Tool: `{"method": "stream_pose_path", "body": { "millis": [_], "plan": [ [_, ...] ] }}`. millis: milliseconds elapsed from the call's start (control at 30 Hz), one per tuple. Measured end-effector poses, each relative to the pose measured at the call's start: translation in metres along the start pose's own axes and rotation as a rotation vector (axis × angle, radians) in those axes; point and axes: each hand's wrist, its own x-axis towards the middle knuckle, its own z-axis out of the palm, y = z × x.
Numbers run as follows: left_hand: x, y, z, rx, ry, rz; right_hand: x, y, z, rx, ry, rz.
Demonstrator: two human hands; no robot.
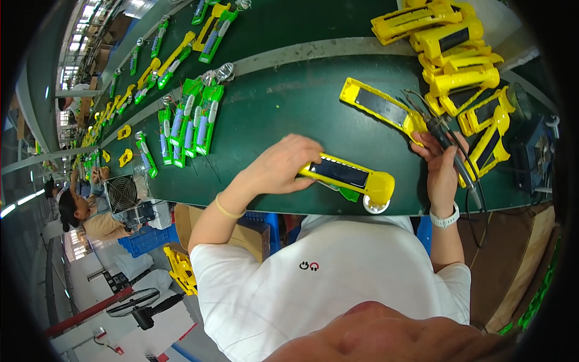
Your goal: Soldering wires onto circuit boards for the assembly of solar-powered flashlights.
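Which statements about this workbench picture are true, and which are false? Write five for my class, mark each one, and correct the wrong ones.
1. The left hand holds a yellow casing. True.
2. The watch is on the left wrist. False: the watch is on the right wrist.
3. The right hand holds a black tool. True.
4. The casing heap lies on the person's left. False: the casing heap lies on the right.
5. The green lamp cluster is further left than the left hand. True.
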Motion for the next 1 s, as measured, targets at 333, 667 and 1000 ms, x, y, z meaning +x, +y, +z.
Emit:
{"method": "stream_pose_path", "body": {
  "millis": [333,667,1000],
  "plan": [
    [0.107,-0.159,-0.100,0.294,0.507,-0.472,0.003,0.003,0.000,-0.130,-0.031,0.006],
    [0.254,-0.298,-0.198,0.539,0.610,-0.619,0.001,0.002,-0.002,-0.192,0.050,0.087],
    [0.154,-0.242,-0.175,0.678,0.642,-0.487,-0.004,0.004,-0.001,-0.123,0.002,0.087]
  ]
}}
